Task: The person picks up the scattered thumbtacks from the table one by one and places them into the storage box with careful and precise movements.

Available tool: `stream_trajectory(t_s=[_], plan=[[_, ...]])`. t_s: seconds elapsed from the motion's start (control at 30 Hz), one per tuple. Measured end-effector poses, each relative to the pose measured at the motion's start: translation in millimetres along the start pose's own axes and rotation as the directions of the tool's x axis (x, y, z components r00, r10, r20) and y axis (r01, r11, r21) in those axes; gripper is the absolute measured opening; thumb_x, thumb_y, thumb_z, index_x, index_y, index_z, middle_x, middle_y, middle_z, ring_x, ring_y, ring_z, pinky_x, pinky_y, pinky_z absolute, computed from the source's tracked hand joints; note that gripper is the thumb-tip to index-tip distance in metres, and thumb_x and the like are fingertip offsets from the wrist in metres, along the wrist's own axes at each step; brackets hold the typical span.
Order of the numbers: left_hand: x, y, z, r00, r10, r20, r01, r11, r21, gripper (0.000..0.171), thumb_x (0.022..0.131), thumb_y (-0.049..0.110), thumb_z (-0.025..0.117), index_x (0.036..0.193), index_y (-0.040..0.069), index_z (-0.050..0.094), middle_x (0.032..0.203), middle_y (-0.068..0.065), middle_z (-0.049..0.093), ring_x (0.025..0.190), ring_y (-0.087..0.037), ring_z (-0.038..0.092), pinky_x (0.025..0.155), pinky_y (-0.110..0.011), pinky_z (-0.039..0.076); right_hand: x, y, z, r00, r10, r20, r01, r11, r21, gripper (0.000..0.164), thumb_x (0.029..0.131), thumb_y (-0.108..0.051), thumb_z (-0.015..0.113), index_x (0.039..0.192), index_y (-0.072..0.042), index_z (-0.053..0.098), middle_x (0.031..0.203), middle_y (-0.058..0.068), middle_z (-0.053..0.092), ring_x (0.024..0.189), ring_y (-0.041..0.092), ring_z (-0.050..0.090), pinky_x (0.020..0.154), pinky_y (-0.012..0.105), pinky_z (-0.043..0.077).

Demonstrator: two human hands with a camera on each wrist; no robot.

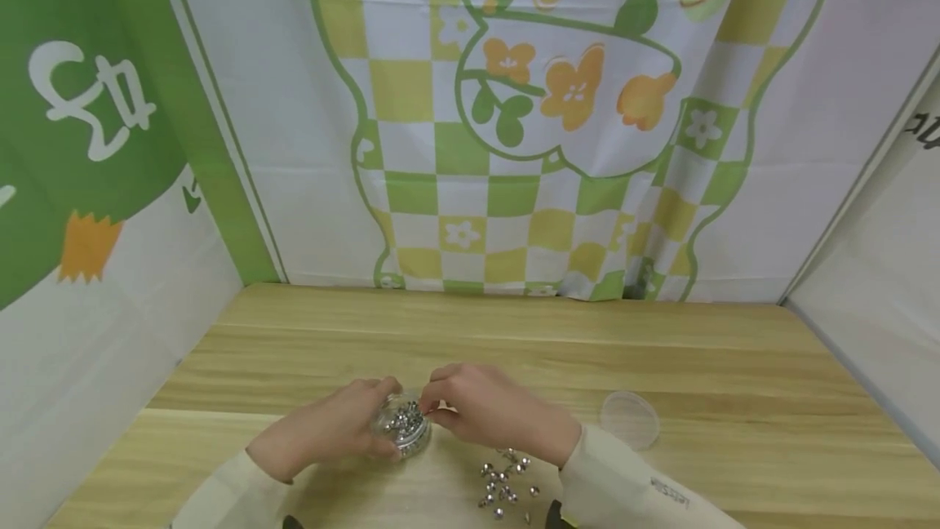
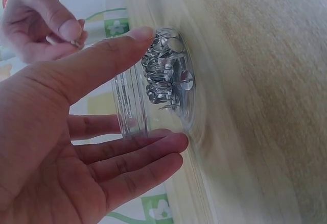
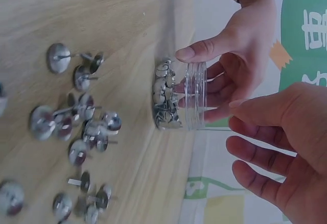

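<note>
A small clear screw-top jar (image 2: 132, 101) stands on the wooden table, partly filled with silver thumbtacks (image 3: 164, 96). My left hand (image 1: 341, 423) holds the jar from its left side, thumb on one side of the wall and fingers on the other. Over the jar's right rim is my right hand (image 1: 481, 405), thumb and forefinger pinched together. Between those fingertips a tiny metal bit of a thumbtack (image 2: 76, 44) shows in the left wrist view; most of it is hidden. Several loose thumbtacks (image 1: 503, 480) lie scattered on the table below my right forearm.
A round translucent lid (image 1: 630, 420) lies flat on the table (image 1: 514, 333), right of my right wrist. Printed cloth (image 1: 529, 211) hangs along the table's back edge, with more cloth at both sides.
</note>
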State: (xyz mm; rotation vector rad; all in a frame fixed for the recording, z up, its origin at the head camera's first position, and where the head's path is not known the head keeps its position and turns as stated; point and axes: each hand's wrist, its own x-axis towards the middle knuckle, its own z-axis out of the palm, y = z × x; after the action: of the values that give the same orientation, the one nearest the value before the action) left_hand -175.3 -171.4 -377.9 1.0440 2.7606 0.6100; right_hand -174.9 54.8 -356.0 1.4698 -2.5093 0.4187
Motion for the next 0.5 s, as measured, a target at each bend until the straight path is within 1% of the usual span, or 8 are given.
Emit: stream_trajectory(t_s=[0.2,0.4,0.5], plan=[[0.5,-2.9,-2.4,0.999,0.038,-0.007,-0.038,0.999,0.006,0.064,0.067,0.031,0.084,0.11,-0.004,0.054,0.099,-0.02,0.068,0.088,-0.033,0.064,0.076,-0.052,0.058,15.6,-2.0,10.2,0.999,-0.019,-0.029,0.019,1.0,-0.012,0.008,0.082,-0.013,0.075,0.089,-0.016,0.076,0.085,-0.007,0.073,0.075,0.001,0.062,0.069,0.015,0.056],[2.0,-4.4,-2.4,0.997,0.071,-0.005,-0.071,0.997,-0.009,0.058,0.067,0.033,0.084,0.106,0.002,0.054,0.095,-0.013,0.068,0.084,-0.027,0.064,0.073,-0.047,0.06,22.4,-3.6,17.4,1.0,-0.023,-0.02,0.025,0.998,0.064,0.009,0.081,-0.006,0.075,0.088,-0.012,0.075,0.086,-0.003,0.074,0.078,0.0,0.063,0.075,0.014,0.056],[3.1,-4.7,-1.9,0.996,0.087,-0.004,-0.087,0.996,-0.018,0.056,0.067,0.033,0.084,0.104,0.003,0.054,0.093,-0.009,0.067,0.082,-0.024,0.064,0.071,-0.046,0.06,22.9,-3.9,19.2,1.0,-0.014,-0.011,0.015,0.997,0.075,0.011,0.081,-0.005,0.074,0.089,-0.012,0.075,0.087,-0.003,0.074,0.079,0.0,0.063,0.076,0.015,0.056]])
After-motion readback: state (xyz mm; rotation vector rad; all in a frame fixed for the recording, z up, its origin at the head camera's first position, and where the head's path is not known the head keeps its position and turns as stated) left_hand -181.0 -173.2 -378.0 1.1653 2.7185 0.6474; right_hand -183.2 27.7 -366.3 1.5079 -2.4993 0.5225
